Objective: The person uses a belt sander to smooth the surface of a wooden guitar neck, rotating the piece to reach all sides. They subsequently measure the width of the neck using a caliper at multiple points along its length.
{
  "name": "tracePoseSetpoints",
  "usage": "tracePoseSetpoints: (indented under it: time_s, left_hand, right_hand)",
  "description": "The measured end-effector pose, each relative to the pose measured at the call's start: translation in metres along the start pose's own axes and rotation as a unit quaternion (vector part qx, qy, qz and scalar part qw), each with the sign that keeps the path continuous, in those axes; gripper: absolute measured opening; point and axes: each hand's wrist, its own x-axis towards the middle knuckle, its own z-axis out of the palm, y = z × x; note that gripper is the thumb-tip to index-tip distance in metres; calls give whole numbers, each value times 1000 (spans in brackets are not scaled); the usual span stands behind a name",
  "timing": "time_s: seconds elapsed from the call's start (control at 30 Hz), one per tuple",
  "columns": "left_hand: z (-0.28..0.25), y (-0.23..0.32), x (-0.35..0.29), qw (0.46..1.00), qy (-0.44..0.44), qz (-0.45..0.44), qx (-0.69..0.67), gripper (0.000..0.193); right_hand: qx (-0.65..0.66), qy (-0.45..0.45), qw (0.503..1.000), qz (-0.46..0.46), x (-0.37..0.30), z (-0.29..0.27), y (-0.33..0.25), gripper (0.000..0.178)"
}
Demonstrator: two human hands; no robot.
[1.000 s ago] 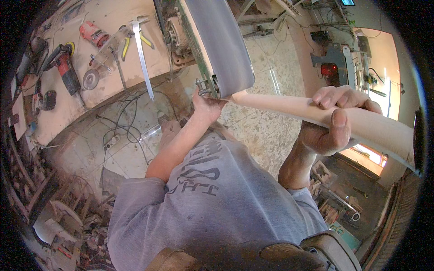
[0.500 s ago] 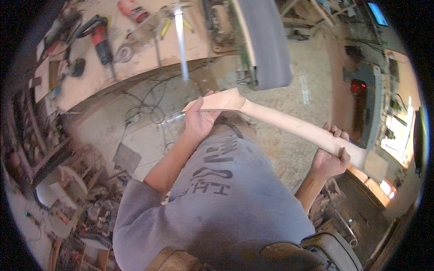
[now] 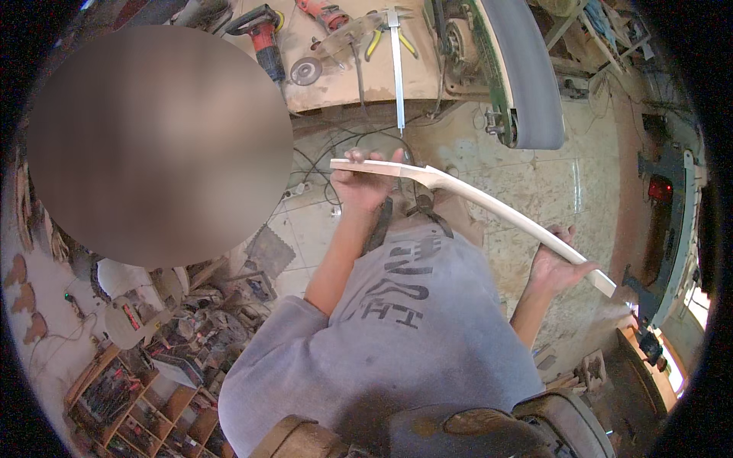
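Note:
A pale, bare wooden guitar neck (image 3: 496,206) stretches across in front of my chest, sloping down to the right. Its narrow side is turned toward the view, so the broad faces barely show. My left hand (image 3: 362,185) is closed on the headstock at the left end, thumb and fingers on either side of it. Near the other end, my right hand (image 3: 556,266) grips the neck from below, with the thumb along it and fingertips behind. The squared right end sticks out past that hand.
A belt sander (image 3: 527,84) stands ahead, right of a workbench (image 3: 328,93). The bench carries a red angle grinder (image 3: 265,47), a grinding disc (image 3: 306,71), a caliper (image 3: 396,72) and yellow-handled pliers (image 3: 374,44). Cables trail on the floor. A round blur hides the left side.
The guitar neck has rolled from showing its broad face to showing its narrow side, both hands still holding it. The view has swung left, and a blurred patch now covers the left.

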Motion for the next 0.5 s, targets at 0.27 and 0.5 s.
tracePoseSetpoints:
  time_s: [0.27,0.5]
  left_hand:
    - [20,0,15,996,-61,-54,-44,20]
    - [15,-7,9,994,-31,-79,-71,27]
  right_hand:
    - [53,-8,998,14,-20,9,1,92]
    - [54,54,996,-36,-31,3,-4,82]
